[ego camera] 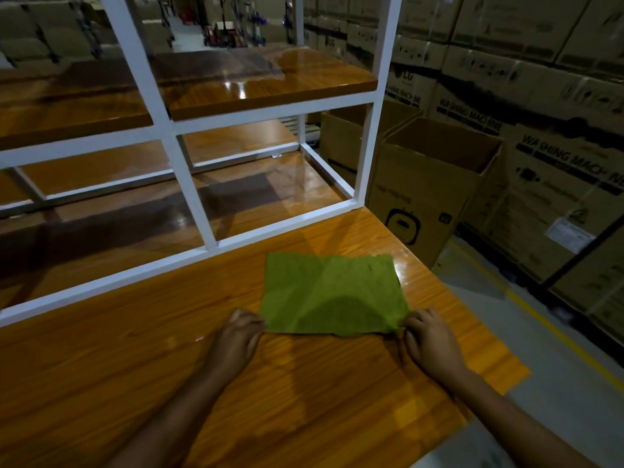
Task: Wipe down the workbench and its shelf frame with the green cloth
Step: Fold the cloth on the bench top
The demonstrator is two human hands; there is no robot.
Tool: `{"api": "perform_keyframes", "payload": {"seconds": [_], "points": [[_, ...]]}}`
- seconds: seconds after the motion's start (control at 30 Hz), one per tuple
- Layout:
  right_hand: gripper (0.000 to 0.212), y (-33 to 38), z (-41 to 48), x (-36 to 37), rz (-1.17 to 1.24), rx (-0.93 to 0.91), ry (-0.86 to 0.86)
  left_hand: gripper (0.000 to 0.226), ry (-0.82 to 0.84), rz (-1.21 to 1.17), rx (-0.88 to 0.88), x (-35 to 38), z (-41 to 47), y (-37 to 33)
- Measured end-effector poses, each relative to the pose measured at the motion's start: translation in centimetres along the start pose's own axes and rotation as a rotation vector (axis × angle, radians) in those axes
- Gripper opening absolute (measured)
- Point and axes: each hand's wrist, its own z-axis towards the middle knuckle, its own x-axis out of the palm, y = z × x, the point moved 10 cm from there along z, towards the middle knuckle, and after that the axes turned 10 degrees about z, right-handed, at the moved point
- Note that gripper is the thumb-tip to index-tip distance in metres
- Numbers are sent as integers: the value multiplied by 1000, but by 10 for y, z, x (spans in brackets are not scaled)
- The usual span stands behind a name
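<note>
The green cloth (332, 293) lies spread flat on the glossy orange wooden workbench (135, 359), near its right end. My left hand (238, 336) pinches the cloth's near left corner. My right hand (430, 339) pinches its near right corner. Behind the cloth stands the white metal shelf frame (189, 184), with an orange shelf board (263, 86) higher up.
Two open cardboard boxes (429, 184) stand on the floor just past the bench's right end. Stacked washing machine cartons (540, 96) line the right wall. A yellow floor line (553, 329) runs along the grey aisle. More shelving and clutter sit far behind.
</note>
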Motion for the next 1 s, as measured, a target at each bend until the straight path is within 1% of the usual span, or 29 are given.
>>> {"api": "perform_keyframes", "payload": {"seconds": [0.1,0.13,0.17,0.2,0.23,0.27,0.33,0.4,0.47,0.6,0.67,0.7,0.77,0.8,0.87,0.93,1.0], "points": [[13,0,-1,0,73,34,44,11,53,-82,-73,-2,-5,13],[13,0,1,-3,113,61,45,17,90,-115,-130,-2,-2,20],[16,-2,5,-7,163,99,36,25,119,-171,-205,-3,3,28],[21,-5,11,-11,222,140,19,27,152,-250,-310,-5,7,35],[26,-7,19,-18,292,183,-4,23,173,-352,-419,-7,13,41],[26,-7,27,-24,365,232,-21,17,178,-450,-502,-12,20,44],[15,-6,45,-35,480,310,-61,12,158,-580,-550,-22,40,45],[18,-10,68,-44,541,354,-122,11,150,-621,-549,-29,64,48],[14,-24,93,-43,564,403,-155,12,129,-578,-534,-29,93,60],[13,-49,142,-20,526,500,-139,24,108,-310,-453,-16,151,80],[11,-56,154,-9,446,529,-122,22,163,-211,-460,0,167,84],[11,-60,155,-2,407,558,-99,18,219,-168,-473,10,170,85],[27,-68,151,10,362,612,-51,10,326,-86,-479,29,170,87],[35,-70,149,14,340,614,-40,11,352,-59,-483,34,168,88],[44,-71,146,16,292,600,-47,16,346,-22,-481,35,165,86],[50,-69,142,16,246,577,-68,15,318,9,-482,32,160,84],[50,-62,136,12,189,535,-109,12,291,35,-542,29,149,86]]}}
